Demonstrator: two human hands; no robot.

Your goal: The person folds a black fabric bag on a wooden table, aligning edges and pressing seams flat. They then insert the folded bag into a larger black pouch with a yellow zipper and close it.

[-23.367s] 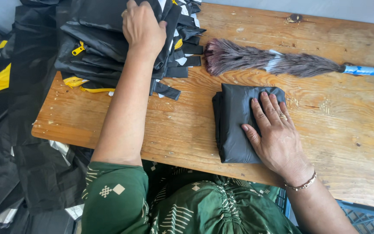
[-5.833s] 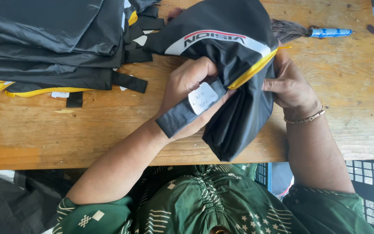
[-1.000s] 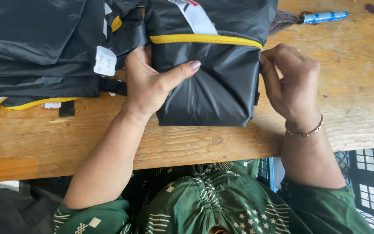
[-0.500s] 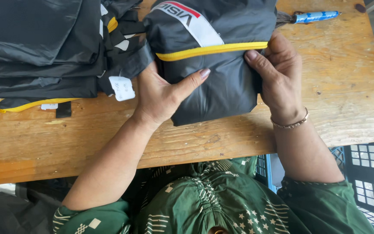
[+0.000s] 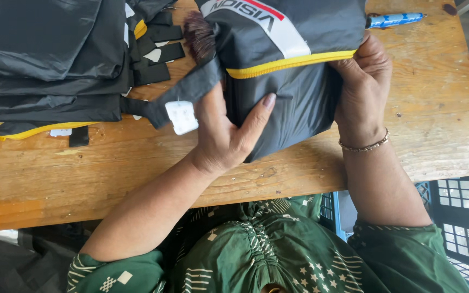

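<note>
My left hand (image 5: 226,133) lies on the near left side of the folded black bag (image 5: 289,70), which sits on the wooden table (image 5: 137,163) straight in front of me, its far part running out of the top of the view. The palm cups the bag's lower left edge, the thumb stretches up across the front panel with its nail close below the yellow zipper (image 5: 289,64), and the other fingers are tucked behind the fabric, so I cannot tell how they are set. My left forearm comes up at a slant from the lower left.

My right hand (image 5: 362,81) clamps the bag's right edge, fingers curled together over the end of the zipper line, wrist bent, a thin bracelet (image 5: 363,145) around it. That forearm rises almost straight from below.

A black strap (image 5: 185,89) with a white tag (image 5: 182,116) runs from the bag toward the pile of black bags (image 5: 44,59) on my left. A blue handle (image 5: 394,20) shows just beyond the bag's far right corner.
</note>
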